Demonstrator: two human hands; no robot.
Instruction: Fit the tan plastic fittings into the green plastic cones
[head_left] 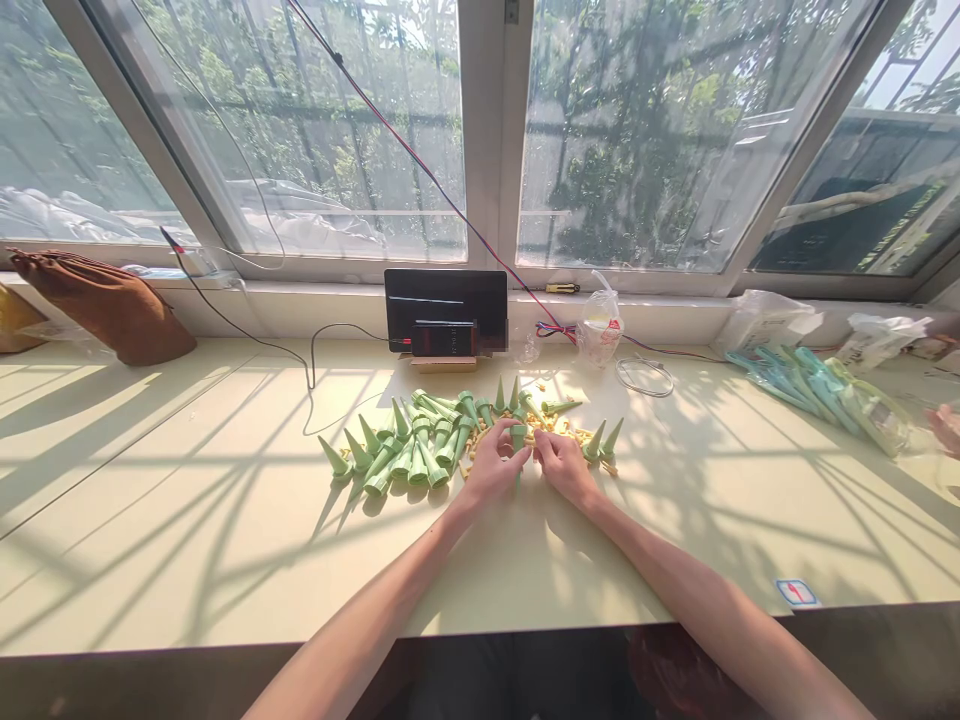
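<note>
My left hand is closed around a green plastic cone spike, its wide collar up and its tip pointing down. My right hand pinches a small yellow peg-like piece against the side of the collar. Whether the piece sits in the collar or only touches it, I cannot tell. Left of my hands lies a pile of green cone spikes, some standing point up, others on their sides. Small yellow pieces are scattered behind and around my hands. Two spikes stand point up at the right.
A phone leans before a dark tablet at the back. A plastic cup in a bag and a coiled cable lie right of them. Bagged pale-green items and another person's hand are far right; a brown pouch is left.
</note>
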